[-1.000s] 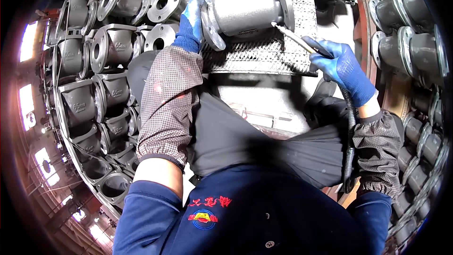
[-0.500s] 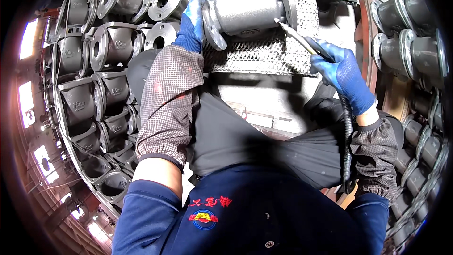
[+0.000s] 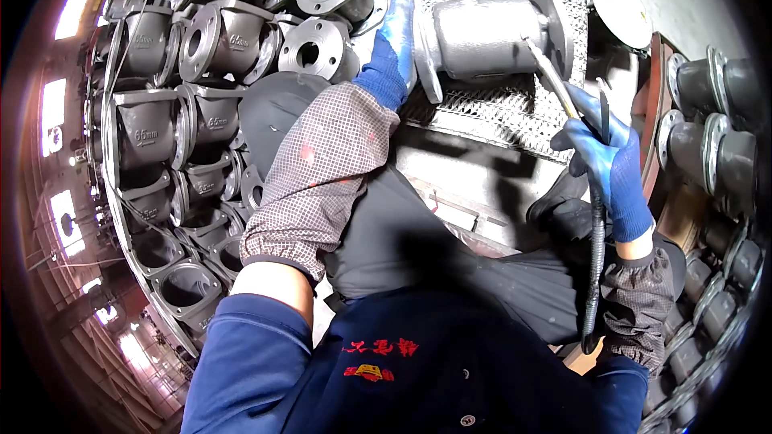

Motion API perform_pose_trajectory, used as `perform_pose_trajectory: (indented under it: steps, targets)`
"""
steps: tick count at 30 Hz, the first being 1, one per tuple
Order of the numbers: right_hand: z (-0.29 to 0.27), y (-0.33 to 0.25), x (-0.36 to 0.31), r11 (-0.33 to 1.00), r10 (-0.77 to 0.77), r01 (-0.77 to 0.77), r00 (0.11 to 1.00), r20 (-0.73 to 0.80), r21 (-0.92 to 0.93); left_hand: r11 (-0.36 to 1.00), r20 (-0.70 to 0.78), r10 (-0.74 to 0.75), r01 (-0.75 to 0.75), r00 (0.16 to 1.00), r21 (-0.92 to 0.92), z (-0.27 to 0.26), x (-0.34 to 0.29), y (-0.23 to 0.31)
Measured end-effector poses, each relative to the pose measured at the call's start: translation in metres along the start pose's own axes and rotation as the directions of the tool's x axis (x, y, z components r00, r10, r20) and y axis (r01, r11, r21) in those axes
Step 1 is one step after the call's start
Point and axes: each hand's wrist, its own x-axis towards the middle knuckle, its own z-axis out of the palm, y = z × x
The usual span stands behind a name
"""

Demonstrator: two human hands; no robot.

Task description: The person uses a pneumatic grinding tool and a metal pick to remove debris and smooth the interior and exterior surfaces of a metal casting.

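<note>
A grey cast flanged valve body (image 3: 489, 36) lies on its side on a perforated metal mesh surface (image 3: 482, 124), a round flange at each end. My left hand (image 3: 394, 40), in a blue glove, grips its left flange from the outer side. My right hand (image 3: 607, 149), also in a blue glove, is closed around a slim hand tool (image 3: 555, 80) with a long pale shaft and a dark lever. The tool's tip meets the body's surface near the right flange, or hovers just over it; I cannot tell which. A black ribbed hose (image 3: 595, 273) runs down from the tool.
Several similar grey castings (image 3: 145, 124) are stacked at the left, close to my left arm. More flanged castings (image 3: 700, 149) stand at the right, behind a reddish metal edge (image 3: 658, 72). A pale round disc (image 3: 621, 12) sits beyond the mesh's right side. My knees flank the mesh.
The view has shifted, so the whole scene sits further right and lower. Both hands keep their holds. The tool's tip stays by the right flange, and its shaft stands steeper.
</note>
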Motion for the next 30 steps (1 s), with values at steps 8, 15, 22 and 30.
perform_pose_trajectory:
  steps: [8,15,22,30]
  targets:
    - [0.056,-0.032,-0.015,0.921,0.216,-0.292,0.933,0.286,0.257,0.995,0.127,0.036,-0.024,0.991,-0.096,-0.017,-0.029,-0.006]
    - [0.098,-0.043,-0.008,0.779,0.312,-0.419,0.904,0.292,0.466,0.964,0.13,0.207,-0.225,0.97,0.14,-0.023,-0.046,-0.011]
    - [0.101,-0.051,-0.012,0.774,0.341,-0.442,0.894,0.289,0.453,1.0,0.036,-0.009,0.008,0.999,0.005,-0.031,-0.052,-0.005]
    - [0.104,-0.054,0.006,0.933,0.242,-0.293,0.941,0.237,0.211,0.984,0.237,-0.159,0.173,0.958,-0.041,-0.037,-0.067,0.011]
